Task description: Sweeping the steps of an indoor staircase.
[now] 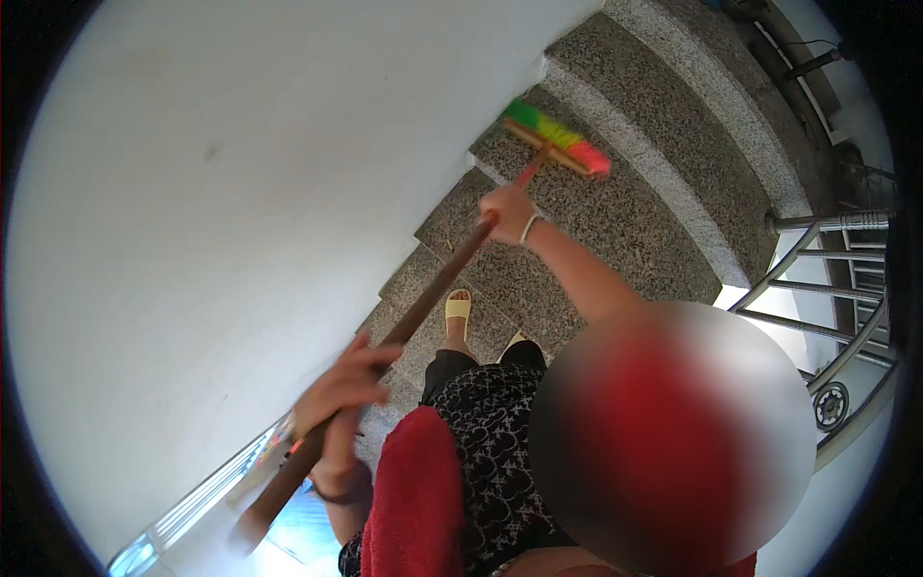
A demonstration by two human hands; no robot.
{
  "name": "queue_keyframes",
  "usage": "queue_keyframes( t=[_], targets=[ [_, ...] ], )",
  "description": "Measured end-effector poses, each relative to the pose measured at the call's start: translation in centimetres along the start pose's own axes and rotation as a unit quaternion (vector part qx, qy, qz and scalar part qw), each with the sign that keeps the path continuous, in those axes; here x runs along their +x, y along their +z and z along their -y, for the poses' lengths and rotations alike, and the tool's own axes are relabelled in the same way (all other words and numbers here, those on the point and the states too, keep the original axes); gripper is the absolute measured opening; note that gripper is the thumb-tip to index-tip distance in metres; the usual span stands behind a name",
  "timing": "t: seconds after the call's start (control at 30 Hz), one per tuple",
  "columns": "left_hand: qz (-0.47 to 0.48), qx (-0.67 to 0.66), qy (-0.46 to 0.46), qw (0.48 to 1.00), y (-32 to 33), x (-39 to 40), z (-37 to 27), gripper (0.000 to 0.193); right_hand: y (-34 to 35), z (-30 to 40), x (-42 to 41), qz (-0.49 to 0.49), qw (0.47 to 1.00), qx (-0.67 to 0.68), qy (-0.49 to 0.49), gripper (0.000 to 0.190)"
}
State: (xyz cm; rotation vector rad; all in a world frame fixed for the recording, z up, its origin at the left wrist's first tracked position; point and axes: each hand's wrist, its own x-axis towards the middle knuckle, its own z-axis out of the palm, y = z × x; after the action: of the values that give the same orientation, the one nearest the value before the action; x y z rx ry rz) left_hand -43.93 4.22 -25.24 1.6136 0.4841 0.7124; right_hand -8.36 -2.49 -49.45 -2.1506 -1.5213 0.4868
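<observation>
My right hand (pixel 508 213) grips the lower part of a long brown broom handle (pixel 440 285); a pale band circles that wrist. Farther up the handle, my left hand (pixel 342 397) is loosely around it, blurred, with fingers stretched out. The handle's upper end points to the lower left. At the far end, the broom head (pixel 555 137) has green, yellow and pink bristles. It lies against a speckled stone stair tread (pixel 591 209), close to the white wall, with the bristles turned toward the riser.
Curved stone steps (pixel 678 108) rise toward the upper right. A white wall (pixel 216 216) borders them on the left, a metal railing (pixel 829 288) on the right. My feet in pale yellow slippers (pixel 457 309) stand on the stone. A red towel (pixel 414 490) hangs at my front.
</observation>
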Motion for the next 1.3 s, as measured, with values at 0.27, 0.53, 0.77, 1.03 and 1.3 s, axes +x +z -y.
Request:
queue_keyframes(
  t=[0.27, 0.53, 0.77, 1.03, 1.3],
  targets=[
    [0.026, 0.171, 0.118, 0.978, -1.0, 0.9, -9.0, 0.037, 4.2, 7.8, -3.6, -0.072, 0.992, 0.058, -0.090, 0.017],
    [0.158, 0.029, 0.066, 0.985, 6.4, 3.3, -1.9, 0.026, -6.0, -1.4, -5.0, 0.057, 0.983, -0.106, 0.140, 0.025],
    [0.108, 0.056, 0.131, 0.984, 6.7, 3.9, -3.1, 0.033, -2.1, -2.6, -5.1, -0.037, 0.994, -0.033, 0.093, 0.025],
    [0.285, -0.057, 0.061, 0.955, 16.0, 3.5, -0.8, 0.035, -4.3, -10.1, -25.3, -0.107, 0.967, 0.023, 0.230, 0.013],
    [0.501, -0.147, -0.012, 0.853, 23.0, 4.2, -0.3, 0.016, -1.1, -11.3, -39.3, -0.301, 0.898, -0.041, 0.318, 0.035]
  ],
)
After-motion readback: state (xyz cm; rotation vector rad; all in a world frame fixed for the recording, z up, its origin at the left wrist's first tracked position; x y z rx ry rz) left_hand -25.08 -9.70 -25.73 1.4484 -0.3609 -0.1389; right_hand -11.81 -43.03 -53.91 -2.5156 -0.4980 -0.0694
